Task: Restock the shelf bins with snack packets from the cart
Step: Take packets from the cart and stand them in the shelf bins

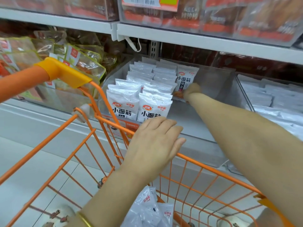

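the right hand (191, 91) grips the bottom of an upright white foil snack packet (186, 77) inside the clear plastic shelf bin (213, 82), right of its filled rows. the left hand (155, 140) lies flat, fingers straight, on the orange wire cart (205, 163) below the bin.

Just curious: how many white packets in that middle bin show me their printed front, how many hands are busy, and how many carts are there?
White packets showing printed fronts: 3, front-left packet, front-right packet, back packet
Hands: 2, left hand, right hand
Carts: 1, orange cart
Total: 6
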A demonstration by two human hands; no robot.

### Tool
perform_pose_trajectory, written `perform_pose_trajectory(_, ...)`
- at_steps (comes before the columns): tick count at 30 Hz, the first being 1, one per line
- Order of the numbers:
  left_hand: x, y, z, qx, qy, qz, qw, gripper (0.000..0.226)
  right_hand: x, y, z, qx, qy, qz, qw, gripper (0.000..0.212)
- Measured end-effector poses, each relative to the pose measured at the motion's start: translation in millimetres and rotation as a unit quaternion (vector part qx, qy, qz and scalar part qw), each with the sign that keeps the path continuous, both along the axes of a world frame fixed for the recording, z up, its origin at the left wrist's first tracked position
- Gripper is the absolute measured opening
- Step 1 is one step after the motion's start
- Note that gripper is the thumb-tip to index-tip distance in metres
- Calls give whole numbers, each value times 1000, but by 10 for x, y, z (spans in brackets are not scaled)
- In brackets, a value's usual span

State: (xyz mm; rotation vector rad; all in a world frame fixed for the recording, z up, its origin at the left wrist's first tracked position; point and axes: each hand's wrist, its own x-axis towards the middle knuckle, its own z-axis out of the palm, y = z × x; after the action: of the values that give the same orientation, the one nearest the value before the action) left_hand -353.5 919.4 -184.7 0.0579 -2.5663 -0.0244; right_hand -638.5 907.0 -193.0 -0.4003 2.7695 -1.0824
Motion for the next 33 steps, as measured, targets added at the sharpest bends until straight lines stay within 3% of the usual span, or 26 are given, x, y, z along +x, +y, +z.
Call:
perform_pose_trajectory(4, 12, 4, 22, 4, -11, 1, 1000, 42, 261, 214, 192, 11, 19, 7, 1000, 8)
perform_pose_trajectory(7, 18, 5, 18, 2, -5, 3, 1000, 42, 519, 430, 473, 13, 14, 38, 999, 36)
perform_pose_trajectory(11, 9, 25, 66, 32, -34, -12, 999, 46, 1243, 1017, 933, -65, 71, 124, 988, 5)
perform_pose_trajectory(14, 41, 16, 144, 115, -72, -49, 990, 49, 1975, 1558, 1048, -75, 26, 263, 962, 2)
perform_pose_trajectory(16, 99, 19, 180, 137, -76, -61, 986, 48, 2376, 1764, 909, 11, -41, 355, 934, 7)
perform_pose_trajectory(19, 238, 15, 281, 56, -84, -61, 993, 43, 2628, 1661, 409, 236, -55, 446, 862, 25)
perform_pose_trajectory(22, 444, 39, 276, 10, -18, -36, 999, 30, 2669, 1519, -108, 308, -69, 464, 828, 36)
perform_pose_trajectory(27, 629, 116, 130, 43, 34, 0, 999, 23, 2664, 1544, -531, 231, -132, 445, 855, 35)
perform_pose_trajectory(31, 672, 102, 150, 55, 33, 5, 998, 23, 2755, 1535, -538, 239, -95, 459, 851, 42)
perform_pose_trajectory(33, 695, 95, 144, 67, 21, 5, 998, 25, 2755, 1531, -391, 227, -79, 458, 856, 36)
